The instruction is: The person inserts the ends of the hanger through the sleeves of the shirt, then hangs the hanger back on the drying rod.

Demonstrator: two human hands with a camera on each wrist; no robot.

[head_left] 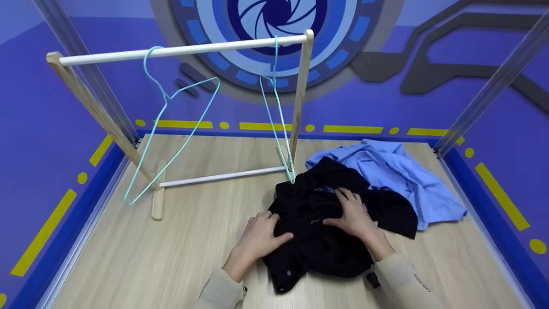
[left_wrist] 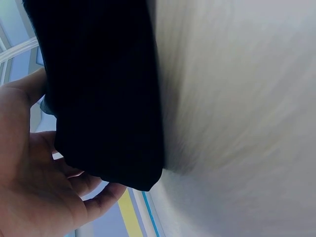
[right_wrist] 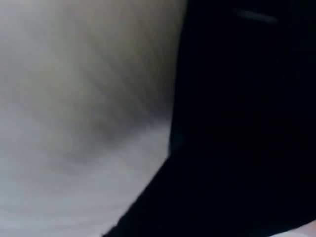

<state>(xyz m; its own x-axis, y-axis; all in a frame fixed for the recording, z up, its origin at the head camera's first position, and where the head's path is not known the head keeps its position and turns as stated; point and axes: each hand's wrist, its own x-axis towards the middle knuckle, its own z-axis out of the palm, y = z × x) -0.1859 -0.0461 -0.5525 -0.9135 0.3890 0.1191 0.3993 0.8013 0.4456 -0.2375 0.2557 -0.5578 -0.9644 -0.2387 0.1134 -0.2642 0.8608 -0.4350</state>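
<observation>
A black shirt (head_left: pixel 326 253) lies crumpled on the wooden table, with a small light mark on its front. My left hand (head_left: pixel 259 234) rests on its left edge, thumb pointing inward across the cloth. In the left wrist view, the loosely bent fingers (left_wrist: pixel 101 200) of that hand touch the edge of the black cloth (left_wrist: pixel 106 98). On the upper right part of the shirt lies my right hand (head_left: pixel 354 214), thumb and fingers spread. The right wrist view shows black cloth (right_wrist: pixel 247 123) beside the tabletop; the right fingers are hidden there.
A light blue shirt (head_left: pixel 429 189) lies bunched behind and right of the black one. To the left stands a wood-and-white rack (head_left: pixel 223 46) with two mint wire hangers, one on the left (head_left: pixel 165 105) and one on the right (head_left: pixel 279 109). Blue walls (head_left: pixel 364 103) enclose the table.
</observation>
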